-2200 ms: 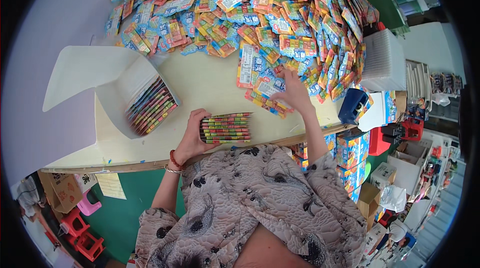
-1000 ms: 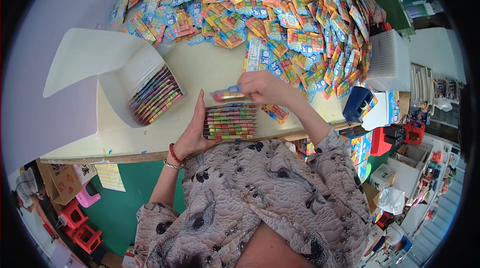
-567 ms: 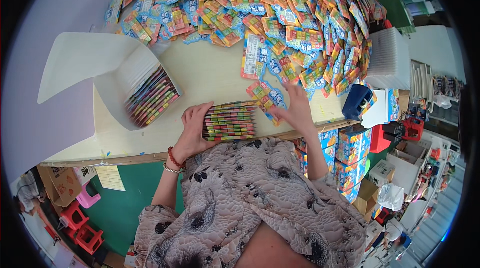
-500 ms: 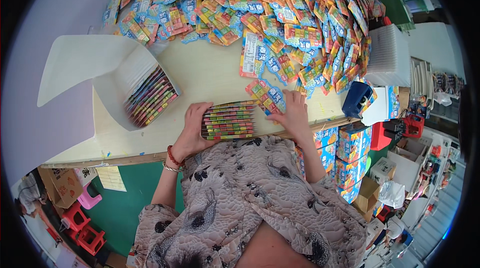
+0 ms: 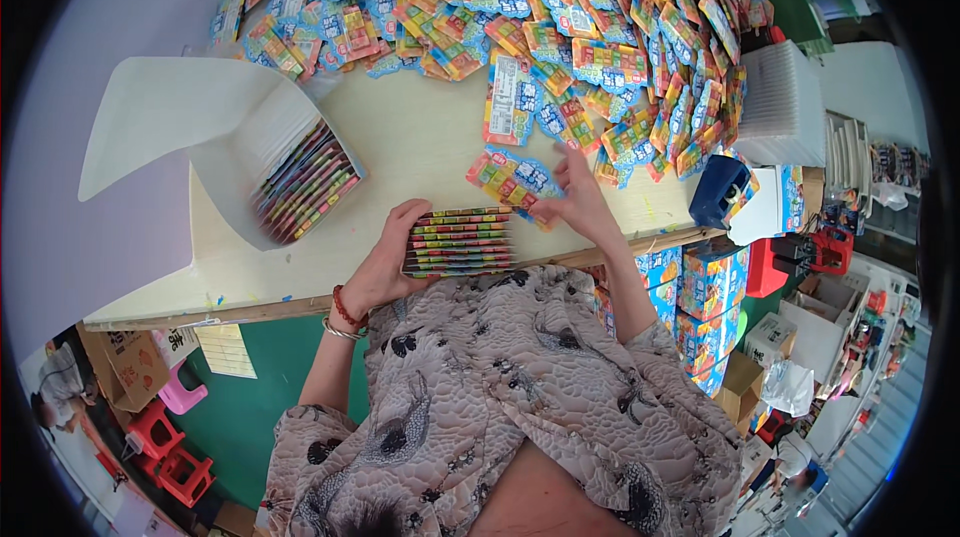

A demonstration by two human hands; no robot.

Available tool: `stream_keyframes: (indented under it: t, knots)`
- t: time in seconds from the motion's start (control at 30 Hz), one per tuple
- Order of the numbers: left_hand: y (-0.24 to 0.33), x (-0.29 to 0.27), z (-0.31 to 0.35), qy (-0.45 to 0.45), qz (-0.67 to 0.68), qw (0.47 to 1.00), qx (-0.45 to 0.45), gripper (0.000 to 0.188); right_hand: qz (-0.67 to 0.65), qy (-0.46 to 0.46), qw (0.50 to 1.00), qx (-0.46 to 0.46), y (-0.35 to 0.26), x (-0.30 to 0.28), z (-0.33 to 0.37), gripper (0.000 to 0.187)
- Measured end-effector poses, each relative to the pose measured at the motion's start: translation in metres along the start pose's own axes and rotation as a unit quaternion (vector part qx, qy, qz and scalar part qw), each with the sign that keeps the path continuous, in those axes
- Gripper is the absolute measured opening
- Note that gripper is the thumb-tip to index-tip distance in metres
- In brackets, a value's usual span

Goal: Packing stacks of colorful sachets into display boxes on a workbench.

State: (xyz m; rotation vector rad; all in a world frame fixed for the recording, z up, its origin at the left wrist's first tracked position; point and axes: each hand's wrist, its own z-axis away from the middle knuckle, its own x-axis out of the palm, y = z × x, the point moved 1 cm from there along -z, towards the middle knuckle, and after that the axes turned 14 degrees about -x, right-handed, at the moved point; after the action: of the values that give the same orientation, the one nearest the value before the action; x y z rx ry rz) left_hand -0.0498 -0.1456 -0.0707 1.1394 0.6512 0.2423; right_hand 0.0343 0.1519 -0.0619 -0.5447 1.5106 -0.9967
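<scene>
Near the table's front edge, my left hand is closed around the left end of a stack of candy blister packs, which stand on edge in a row against my shirt. My right hand is to the right of the stack, its fingers apart. Its thumb lies at the lower right edge of a single flat blister pack, yellow and red with a blue end; I cannot tell whether it presses on it. The back of the table carries a large heap of the same packs.
A white display box with its lid open stands at the left, partly filled with packs in rows. On the right are a dark blue tape dispenser and stacked clear plastic trays. Printed cartons and red stools sit below.
The single pack has shifted left and a little away from me, and my right hand's fingers have come off it. My left hand stays on the stack.
</scene>
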Motion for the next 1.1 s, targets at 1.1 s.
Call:
stream_keyframes:
  t: [1.1]
  knots:
    - [-0.009, 0.021, -0.033, 0.126, -0.084, 0.987, 0.051, 0.131, -0.304, 0.006, 0.933, -0.193, 0.006, 0.065, 0.014, 0.082]
